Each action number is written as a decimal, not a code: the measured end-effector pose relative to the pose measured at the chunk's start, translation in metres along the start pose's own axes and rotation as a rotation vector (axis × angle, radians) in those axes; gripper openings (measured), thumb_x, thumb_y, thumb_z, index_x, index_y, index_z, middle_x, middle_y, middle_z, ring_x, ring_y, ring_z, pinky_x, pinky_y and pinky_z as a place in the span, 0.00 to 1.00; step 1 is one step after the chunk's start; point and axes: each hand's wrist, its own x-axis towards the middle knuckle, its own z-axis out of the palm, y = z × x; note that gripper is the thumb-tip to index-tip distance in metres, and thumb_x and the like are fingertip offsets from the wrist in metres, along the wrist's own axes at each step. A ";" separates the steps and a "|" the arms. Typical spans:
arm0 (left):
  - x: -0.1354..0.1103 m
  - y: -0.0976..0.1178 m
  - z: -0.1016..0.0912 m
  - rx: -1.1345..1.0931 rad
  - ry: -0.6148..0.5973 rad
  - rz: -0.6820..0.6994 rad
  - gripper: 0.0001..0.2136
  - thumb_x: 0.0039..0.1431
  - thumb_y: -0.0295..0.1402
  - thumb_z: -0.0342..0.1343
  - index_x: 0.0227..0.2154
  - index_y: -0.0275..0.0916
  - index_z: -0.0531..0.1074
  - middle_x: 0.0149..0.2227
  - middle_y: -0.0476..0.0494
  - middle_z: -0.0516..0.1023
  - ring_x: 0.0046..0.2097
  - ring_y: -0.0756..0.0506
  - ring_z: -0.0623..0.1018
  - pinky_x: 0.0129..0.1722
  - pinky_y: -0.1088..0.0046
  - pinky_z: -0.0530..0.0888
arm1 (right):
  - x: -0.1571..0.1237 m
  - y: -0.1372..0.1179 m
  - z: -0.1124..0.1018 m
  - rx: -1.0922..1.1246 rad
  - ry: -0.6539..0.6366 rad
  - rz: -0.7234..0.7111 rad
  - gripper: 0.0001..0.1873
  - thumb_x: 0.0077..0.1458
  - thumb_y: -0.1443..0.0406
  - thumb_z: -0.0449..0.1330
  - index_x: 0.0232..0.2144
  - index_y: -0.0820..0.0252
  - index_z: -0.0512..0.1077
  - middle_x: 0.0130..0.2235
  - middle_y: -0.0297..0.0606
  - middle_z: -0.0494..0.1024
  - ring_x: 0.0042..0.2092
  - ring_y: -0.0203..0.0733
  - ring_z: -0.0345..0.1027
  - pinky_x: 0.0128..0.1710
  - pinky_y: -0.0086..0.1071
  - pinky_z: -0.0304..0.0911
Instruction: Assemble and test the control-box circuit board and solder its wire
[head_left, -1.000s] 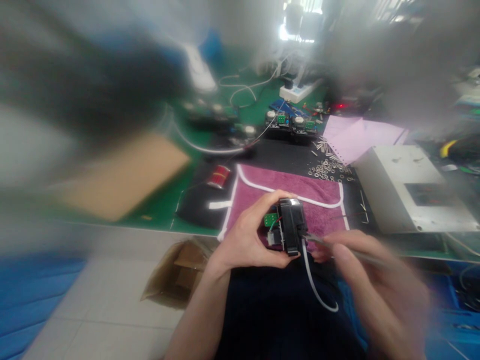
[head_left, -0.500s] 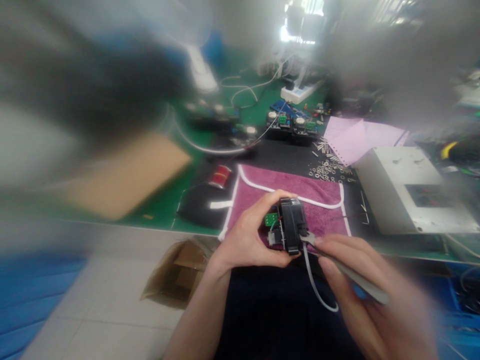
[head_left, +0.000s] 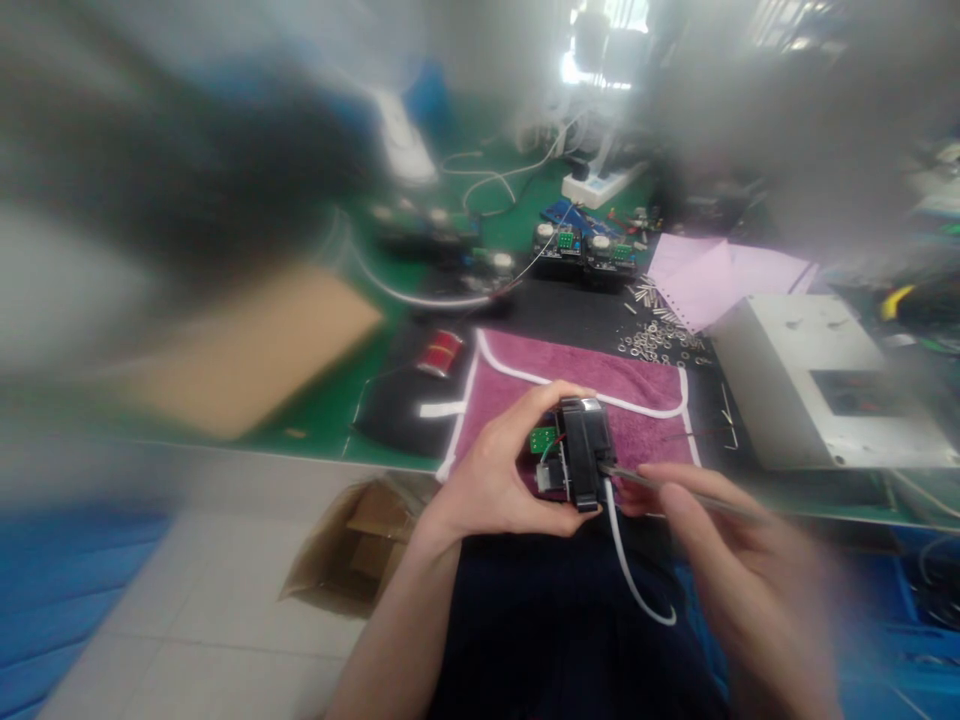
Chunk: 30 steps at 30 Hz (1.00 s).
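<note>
A small black device (head_left: 583, 450) with a green terminal block (head_left: 543, 440) on its left side is upright in my left hand (head_left: 499, 470); the fingers and thumb wrap round its top and bottom. A white cable (head_left: 621, 570) leaves its right side and curves down over my lap. My right hand (head_left: 739, 560) grips a thin metal open-end wrench (head_left: 634, 475), now seen edge-on. The wrench's tip meets the device where the cable comes out; the exact contact is too small to make out. Below the hands lies a purple cloth (head_left: 585, 360) with white edging.
A solder spool (head_left: 440, 354) lies left of the cloth. Several similar devices (head_left: 559, 242) stand behind it, beside loose screws and washers (head_left: 660, 340). Pink papers (head_left: 720, 270) and a grey metal box (head_left: 780, 380) occupy the right. An open carton (head_left: 360, 545) sits below the table edge.
My right hand has turned the wrench from flat to edge-on, and its handle has swung up. The left hand and the device have barely moved.
</note>
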 end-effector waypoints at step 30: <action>-0.001 0.000 -0.002 -0.013 -0.032 -0.046 0.46 0.44 0.30 0.77 0.67 0.47 0.65 0.64 0.42 0.74 0.61 0.35 0.78 0.67 0.59 0.73 | -0.003 -0.009 -0.017 -0.382 -0.102 -0.447 0.08 0.68 0.65 0.64 0.46 0.50 0.82 0.44 0.33 0.87 0.42 0.39 0.83 0.48 0.29 0.78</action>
